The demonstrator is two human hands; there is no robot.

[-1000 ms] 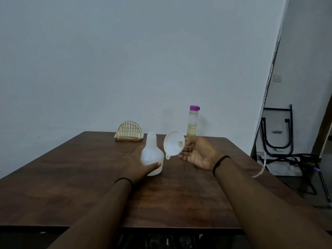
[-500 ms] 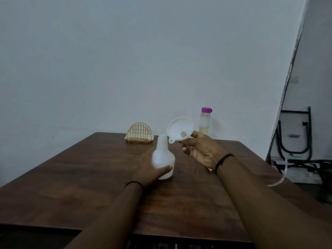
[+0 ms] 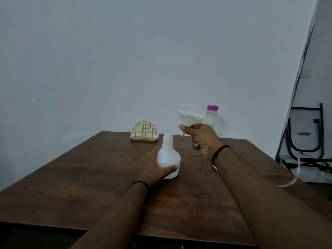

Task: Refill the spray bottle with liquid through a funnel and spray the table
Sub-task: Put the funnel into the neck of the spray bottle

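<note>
White translucent plastic spray bottle point(image 3: 168, 157) stood uncapped mid-table point(image 3: 89, 177), my left hand point(image 3: 154, 168) wrapped around it; my right hand point(image 3: 203, 139) pinched the white plastic funnel point(image 3: 190, 118) above, beside its neck.

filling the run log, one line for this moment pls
step: funnel to bottle | left hand: holds spray bottle on table | right hand: holds funnel above neck, not inserted

Left hand point(image 3: 154, 169) curled low on the table, right hand point(image 3: 201, 139) raised, fingers pinched.
</note>
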